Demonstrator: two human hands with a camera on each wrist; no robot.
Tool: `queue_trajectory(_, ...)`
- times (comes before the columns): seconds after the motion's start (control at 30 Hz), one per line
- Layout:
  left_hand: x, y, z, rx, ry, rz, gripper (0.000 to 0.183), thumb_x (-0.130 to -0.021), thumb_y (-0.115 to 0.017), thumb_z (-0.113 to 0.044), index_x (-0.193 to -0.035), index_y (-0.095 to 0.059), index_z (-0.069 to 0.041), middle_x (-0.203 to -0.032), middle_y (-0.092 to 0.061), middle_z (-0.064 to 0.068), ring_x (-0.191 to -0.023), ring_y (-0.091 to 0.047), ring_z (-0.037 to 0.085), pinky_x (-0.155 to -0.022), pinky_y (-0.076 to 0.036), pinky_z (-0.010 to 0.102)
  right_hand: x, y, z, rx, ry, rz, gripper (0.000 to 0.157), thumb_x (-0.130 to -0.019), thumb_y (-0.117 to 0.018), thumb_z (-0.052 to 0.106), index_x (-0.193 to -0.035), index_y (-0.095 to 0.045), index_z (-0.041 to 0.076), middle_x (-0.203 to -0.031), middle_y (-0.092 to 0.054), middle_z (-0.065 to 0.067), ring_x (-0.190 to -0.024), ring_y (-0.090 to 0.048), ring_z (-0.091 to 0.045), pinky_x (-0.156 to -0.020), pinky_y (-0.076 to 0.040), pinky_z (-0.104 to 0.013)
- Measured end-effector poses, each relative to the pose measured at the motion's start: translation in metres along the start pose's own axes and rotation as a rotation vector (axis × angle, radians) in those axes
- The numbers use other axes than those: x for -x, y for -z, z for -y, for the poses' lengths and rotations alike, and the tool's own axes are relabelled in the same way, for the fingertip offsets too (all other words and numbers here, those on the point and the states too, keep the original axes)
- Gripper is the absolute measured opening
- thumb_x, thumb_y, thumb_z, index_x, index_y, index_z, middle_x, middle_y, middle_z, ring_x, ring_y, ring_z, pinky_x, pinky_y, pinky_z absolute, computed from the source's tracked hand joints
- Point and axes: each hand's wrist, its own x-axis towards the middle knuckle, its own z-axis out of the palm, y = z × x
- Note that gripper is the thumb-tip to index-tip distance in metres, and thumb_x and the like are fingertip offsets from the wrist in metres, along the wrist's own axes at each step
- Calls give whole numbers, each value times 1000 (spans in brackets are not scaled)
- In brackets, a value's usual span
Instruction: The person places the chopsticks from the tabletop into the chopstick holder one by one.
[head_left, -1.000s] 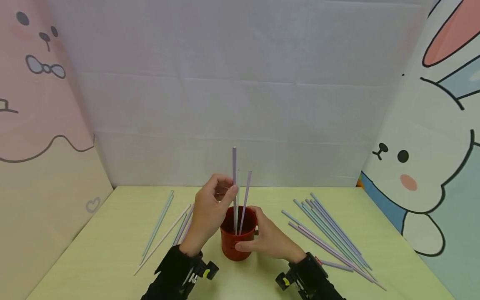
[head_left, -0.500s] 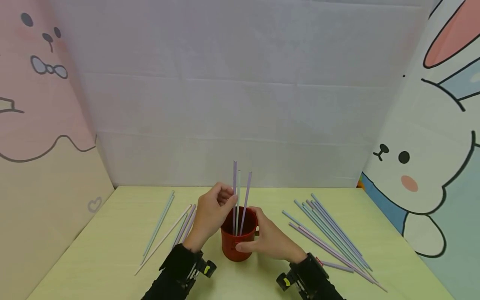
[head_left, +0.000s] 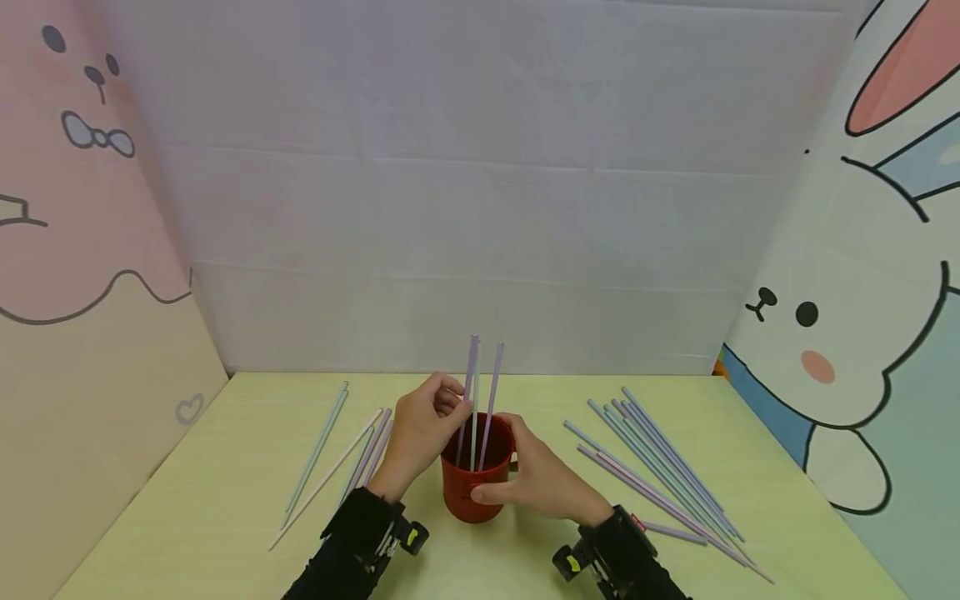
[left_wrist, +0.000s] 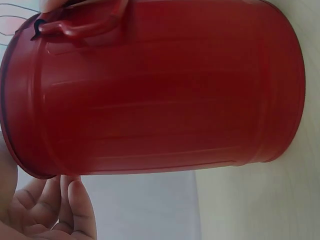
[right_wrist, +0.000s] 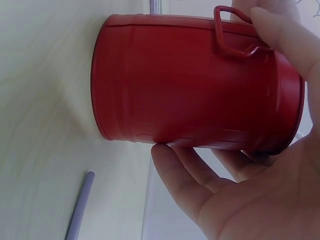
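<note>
A small red metal pail (head_left: 474, 500) with side handles stands upright on the table. My right hand (head_left: 546, 482) holds it from the right; the right wrist view shows the thumb by a handle and the fingers (right_wrist: 177, 175) along the pail's other side. Above the left part of the rim, my left hand (head_left: 427, 429) pinches a thin purple stick (head_left: 472, 358), whose lower end is inside the pail. A pale green stick (head_left: 477, 387) and a second purple stick (head_left: 494, 375) lean in the pail too. In the left wrist view the pail covers most of the picture.
Left of the pail lie two pale green sticks (head_left: 322, 437), a whitish stick (head_left: 330, 475) and several purple and bluish ones (head_left: 375, 450). A spread of several pastel sticks (head_left: 660, 467) lies on the right. A white backdrop (head_left: 480, 208) rises behind the table.
My left hand has come down with the purple stick, which sits lower in the pail and now tilts a little. The right hand and the pail have stayed in place.
</note>
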Motion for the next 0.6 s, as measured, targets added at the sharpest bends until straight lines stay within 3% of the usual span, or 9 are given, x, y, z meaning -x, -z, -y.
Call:
queue_trajectory(0.4, -3, 4, 1, -65, 11, 12, 23, -84, -73, -24, -105, -65, -18, -76, -63, -10, -67, -59, 4, -63, -53, 28, 0, 0, -2, 10, -4, -1, 85, -78, -79, 35, -141, -28, 13, -130, -48, 1, -112, -51, -15, -90, -47, -42)
queue_trajectory(0.6, -6, 21, -11, -166, -59, -46, 22, -87, -71, -27, -107, -64, -21, -78, -62, -11, -71, -56, 6, -61, -51, 29, 4, 13, 3, 59, -33, 15, 93, -75, -82, 35, -145, -24, 17, -137, -43, -1, -117, -49, -20, -92, -46, -46)
